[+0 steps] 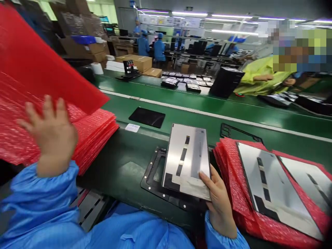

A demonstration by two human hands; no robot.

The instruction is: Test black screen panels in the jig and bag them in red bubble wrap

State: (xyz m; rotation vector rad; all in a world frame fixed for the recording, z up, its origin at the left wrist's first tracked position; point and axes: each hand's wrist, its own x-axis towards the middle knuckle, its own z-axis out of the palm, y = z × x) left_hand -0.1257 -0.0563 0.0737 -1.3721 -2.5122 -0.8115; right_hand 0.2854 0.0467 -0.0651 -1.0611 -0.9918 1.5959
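Observation:
My right hand (220,202) grips the lower right corner of a silver-backed display panel (190,148), tilted up above a black frame fixture (153,173) with small round dots along its edge. My left hand (53,133), slightly blurred, has its fingers spread. It is over a stack of red bubble-wrap bags (95,138), close to a raised red bag (52,65) that stands at a slant. From this view I cannot tell whether the hand touches the bag. More silver panels (280,186) lie on red bubble wrap (230,176) at the right.
A dark flat screen (147,117) and a small white label (132,128) lie on the green bench (176,114). Behind the right stack is a black frame (241,133). Farther back are a tall black stack (226,82), cardboard boxes (137,62) and a co-worker in a yellow garment (259,74).

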